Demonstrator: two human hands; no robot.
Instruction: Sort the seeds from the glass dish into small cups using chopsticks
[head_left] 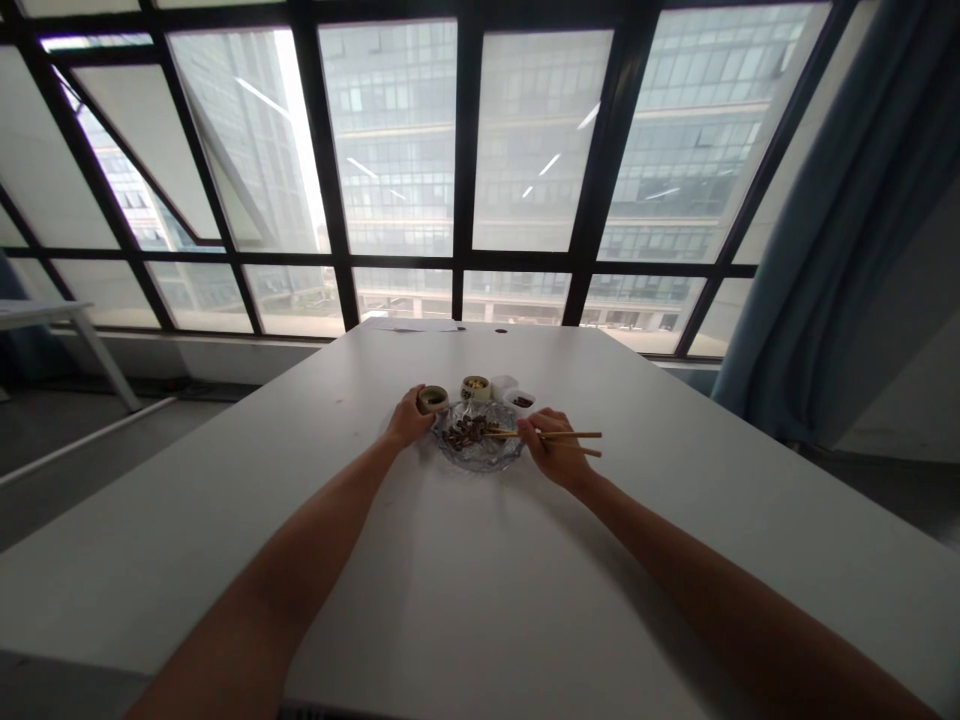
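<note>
A clear plate (480, 463) stands on the white table with a heap of small brown pieces (469, 431) on it. My right hand (553, 447) is closed round a pair of wooden chopsticks (577, 435), whose tips reach into the brown pieces. At the plate's left edge, my left hand (410, 418) is closed on a small cup (433, 401) with a dark inside. Just behind the plate sits a second small cup (475, 388) with yellowish bits in it. A white dish (520, 401) holding dark pieces is near my right hand.
The long white table (465, 600) stretches toward tall windows (390, 140). Paper sheets (416, 325) lie at its far end. A blue curtain (817, 230) hangs on the right, and another white table (45, 315) stands to the left.
</note>
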